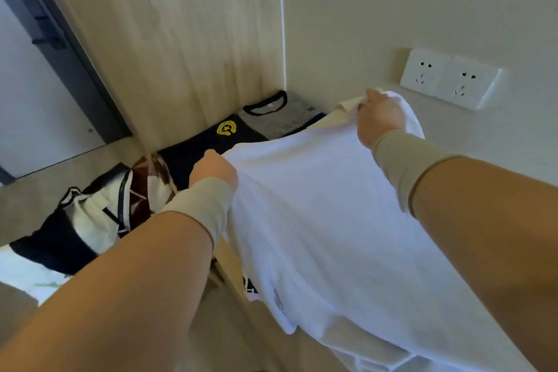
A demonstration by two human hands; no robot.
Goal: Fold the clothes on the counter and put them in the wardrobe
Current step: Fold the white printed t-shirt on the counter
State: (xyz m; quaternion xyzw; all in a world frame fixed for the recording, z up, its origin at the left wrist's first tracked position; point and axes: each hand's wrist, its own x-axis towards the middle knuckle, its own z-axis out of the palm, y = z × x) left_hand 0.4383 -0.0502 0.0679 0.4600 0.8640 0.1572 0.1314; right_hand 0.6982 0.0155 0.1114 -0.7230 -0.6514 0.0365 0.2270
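Between both hands (213, 169) — white shirt (317, 220)

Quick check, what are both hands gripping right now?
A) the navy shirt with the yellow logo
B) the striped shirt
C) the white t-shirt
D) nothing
C: the left hand and right hand each grip an edge of the white t-shirt, which is held up above the counter.

The large white cotton T-shirt (326, 220) covers most of the pale counter and runs off the bottom edge. Its black print (251, 284) is mostly folded under, unreadable. The left hand's fingertips are hidden behind the cloth.
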